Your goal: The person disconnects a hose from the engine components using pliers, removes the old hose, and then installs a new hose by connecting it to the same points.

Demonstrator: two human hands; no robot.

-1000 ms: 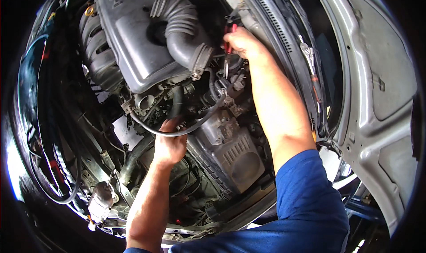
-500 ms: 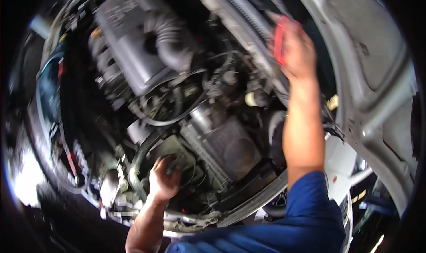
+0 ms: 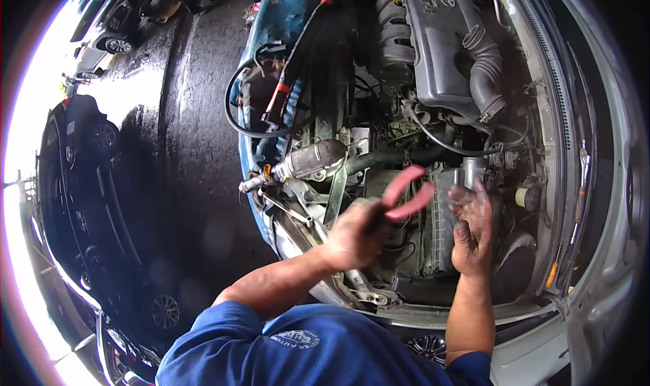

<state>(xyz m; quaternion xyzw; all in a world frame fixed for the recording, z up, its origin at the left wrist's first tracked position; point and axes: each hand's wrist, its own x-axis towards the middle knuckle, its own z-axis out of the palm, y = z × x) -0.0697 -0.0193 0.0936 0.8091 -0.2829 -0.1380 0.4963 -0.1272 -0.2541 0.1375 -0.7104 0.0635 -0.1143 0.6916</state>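
A: Where's the light from?
B: White glare beyond the left edge of the floor [image 3: 203, 156], streaking it with shine; the engine bay [image 3: 474, 311] is dimmer, darkest towards its upper left
A: Sharp?
B: Left hand [image 3: 355, 237] and red-handled tool [image 3: 412, 208] blur; the fisheye bows the bay's near edge, corners black

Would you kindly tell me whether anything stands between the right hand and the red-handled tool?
Nothing visible does: between the open right hand and the red-handled tool, gripped in the left hand, there is a gap, with the ribbed box beneath.
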